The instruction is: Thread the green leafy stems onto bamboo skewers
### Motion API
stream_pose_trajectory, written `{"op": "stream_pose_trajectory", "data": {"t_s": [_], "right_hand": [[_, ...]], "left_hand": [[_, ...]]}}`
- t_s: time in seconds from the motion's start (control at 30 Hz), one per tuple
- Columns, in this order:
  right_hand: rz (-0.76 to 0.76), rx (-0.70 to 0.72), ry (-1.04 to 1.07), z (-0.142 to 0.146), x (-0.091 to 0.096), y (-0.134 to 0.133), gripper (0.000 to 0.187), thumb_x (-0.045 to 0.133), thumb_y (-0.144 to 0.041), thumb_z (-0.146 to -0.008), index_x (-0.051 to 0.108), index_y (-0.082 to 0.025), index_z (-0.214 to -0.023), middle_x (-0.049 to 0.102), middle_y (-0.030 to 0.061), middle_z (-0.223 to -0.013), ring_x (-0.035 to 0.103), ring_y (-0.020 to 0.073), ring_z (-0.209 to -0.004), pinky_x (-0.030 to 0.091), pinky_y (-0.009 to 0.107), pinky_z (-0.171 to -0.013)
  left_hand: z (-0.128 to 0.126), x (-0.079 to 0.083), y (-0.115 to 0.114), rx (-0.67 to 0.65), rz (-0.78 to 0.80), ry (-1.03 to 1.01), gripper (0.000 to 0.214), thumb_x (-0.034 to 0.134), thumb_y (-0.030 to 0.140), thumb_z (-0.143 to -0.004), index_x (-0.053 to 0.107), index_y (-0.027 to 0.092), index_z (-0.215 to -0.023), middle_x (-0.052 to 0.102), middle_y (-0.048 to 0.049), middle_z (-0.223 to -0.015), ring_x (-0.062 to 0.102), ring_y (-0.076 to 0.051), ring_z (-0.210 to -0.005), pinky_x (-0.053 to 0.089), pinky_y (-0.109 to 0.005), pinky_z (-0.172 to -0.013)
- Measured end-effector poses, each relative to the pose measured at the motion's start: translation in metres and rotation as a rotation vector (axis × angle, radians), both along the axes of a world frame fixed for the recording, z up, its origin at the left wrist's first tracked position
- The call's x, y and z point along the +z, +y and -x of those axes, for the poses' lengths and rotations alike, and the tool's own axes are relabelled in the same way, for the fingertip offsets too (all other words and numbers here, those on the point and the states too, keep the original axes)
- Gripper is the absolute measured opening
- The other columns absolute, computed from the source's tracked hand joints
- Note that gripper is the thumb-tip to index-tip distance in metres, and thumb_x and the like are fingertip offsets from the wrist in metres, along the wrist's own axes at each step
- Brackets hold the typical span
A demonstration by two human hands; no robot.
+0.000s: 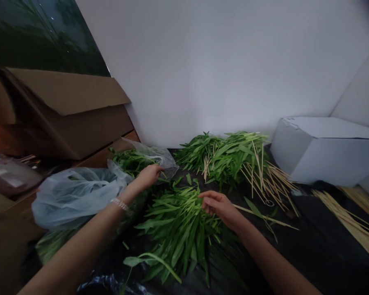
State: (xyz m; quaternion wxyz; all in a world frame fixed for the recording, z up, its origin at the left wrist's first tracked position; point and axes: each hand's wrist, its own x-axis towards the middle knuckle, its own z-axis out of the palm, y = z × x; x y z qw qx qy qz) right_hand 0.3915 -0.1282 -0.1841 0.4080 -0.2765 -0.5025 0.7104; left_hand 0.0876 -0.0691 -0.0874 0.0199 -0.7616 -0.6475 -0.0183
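Note:
A loose pile of long green leafy stems [178, 229] lies on a black sheet [313, 246] in front of me. My right hand [218, 206] rests on the pile's far edge, fingers curled and pinching into the leaves. My left hand [149, 175] reaches to the left, its fingers closed among greens [129, 160] at the mouth of a clear plastic bag [153, 155]. A beaded bracelet [119, 203] sits on my left wrist. Further back lies a second heap of greens [227, 153] threaded on thin bamboo skewers [270, 180].
A pale plastic bag [74, 194] bulges at the left. Brown cardboard boxes [67, 110] stand behind it, a white box [322, 149] at the right against the white wall. More bare skewers [353, 221] lie at the far right.

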Motion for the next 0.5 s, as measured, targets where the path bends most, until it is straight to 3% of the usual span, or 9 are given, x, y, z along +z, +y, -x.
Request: {"op": "stream_pose_trajectory", "data": {"t_s": [0.1,0.17,0.33,0.43,0.5], "right_hand": [[-0.008,-0.002,0.010,0.000,-0.001,0.001,0.031,0.072,-0.044,-0.076,0.072,-0.019,-0.095,0.065,-0.0005,-0.068,0.053,0.0073,-0.053,0.036,0.020,-0.049],[-0.010,-0.007,0.007,-0.001,0.000,0.002,0.031,0.072,-0.044,-0.076,0.072,-0.019,-0.095,0.065,-0.0003,-0.068,0.054,0.0074,-0.054,0.036,0.020,-0.049],[0.003,-0.018,-0.005,0.000,0.001,0.001,0.033,0.073,-0.046,-0.073,0.072,-0.019,-0.091,0.065,-0.0005,-0.067,0.054,0.0077,-0.053,0.036,0.020,-0.049],[0.023,-0.020,0.000,0.002,0.001,0.000,0.034,0.074,-0.048,-0.072,0.072,-0.019,-0.090,0.065,-0.0009,-0.067,0.054,0.0076,-0.053,0.035,0.020,-0.048],[0.049,-0.020,0.016,0.004,0.000,-0.001,0.035,0.074,-0.049,-0.071,0.072,-0.018,-0.088,0.064,-0.0010,-0.066,0.053,0.0075,-0.052,0.035,0.020,-0.048]], "left_hand": [[0.003,-0.024,0.023,0.057,-0.033,0.098,0.043,0.043,0.007,-0.081,0.068,0.018,-0.115,0.058,-0.0154,-0.130,0.065,-0.023,-0.096,0.048,-0.031,-0.083],[0.007,-0.032,0.030,0.080,-0.056,0.149,0.042,0.042,0.004,-0.081,0.067,0.016,-0.113,0.057,-0.0184,-0.129,0.065,-0.023,-0.092,0.048,-0.033,-0.081],[0.008,-0.027,0.030,0.050,-0.144,0.225,0.031,0.042,0.004,-0.082,0.068,0.012,-0.096,0.065,-0.0172,-0.102,0.060,-0.028,-0.099,0.046,-0.039,-0.087],[-0.011,-0.022,0.015,-0.015,-0.252,0.205,0.040,0.040,0.003,-0.084,0.062,0.015,-0.115,0.061,-0.0161,-0.119,0.056,-0.028,-0.111,0.045,-0.041,-0.094],[-0.035,-0.022,-0.005,-0.145,-0.415,0.109,0.045,0.040,0.004,-0.085,0.056,0.016,-0.125,0.056,-0.0150,-0.129,0.053,-0.026,-0.117,0.044,-0.041,-0.099]]}}
